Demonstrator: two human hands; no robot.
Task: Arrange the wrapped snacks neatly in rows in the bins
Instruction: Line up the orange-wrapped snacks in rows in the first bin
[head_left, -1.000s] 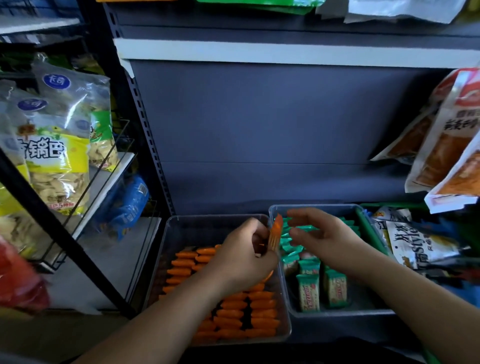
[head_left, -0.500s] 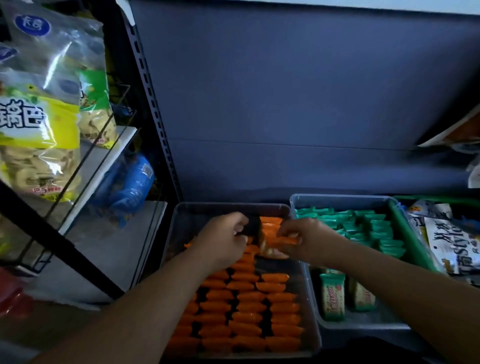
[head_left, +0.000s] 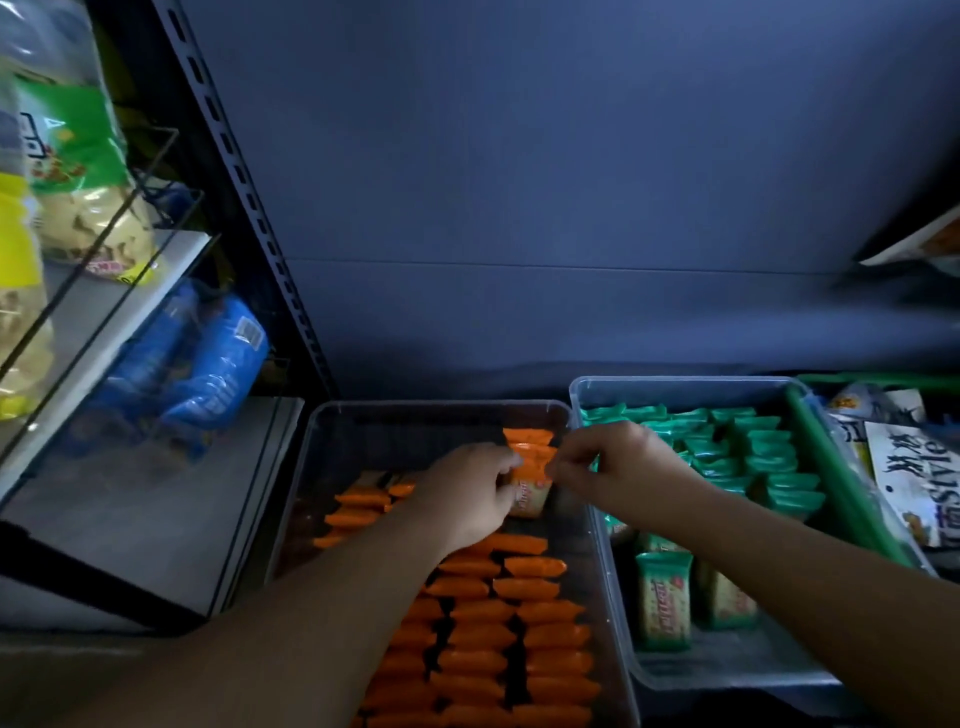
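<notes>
Dark shelf backing (head_left: 519, 208) rises behind two clear bins set side by side. Both hands meet at the far right of the left bin (head_left: 311, 452). The left hand (head_left: 467, 499) and the right hand (head_left: 618, 467) each pinch an edge of one orange packet (head_left: 529, 488), printed face showing, beyond the rows of orange snacks (head_left: 498, 623). Placing seems underway; next it likely needs settling in line, then release. Glossy green snacks (head_left: 753, 457) fill the right bin (head_left: 675, 383), some loose at the front.
</notes>
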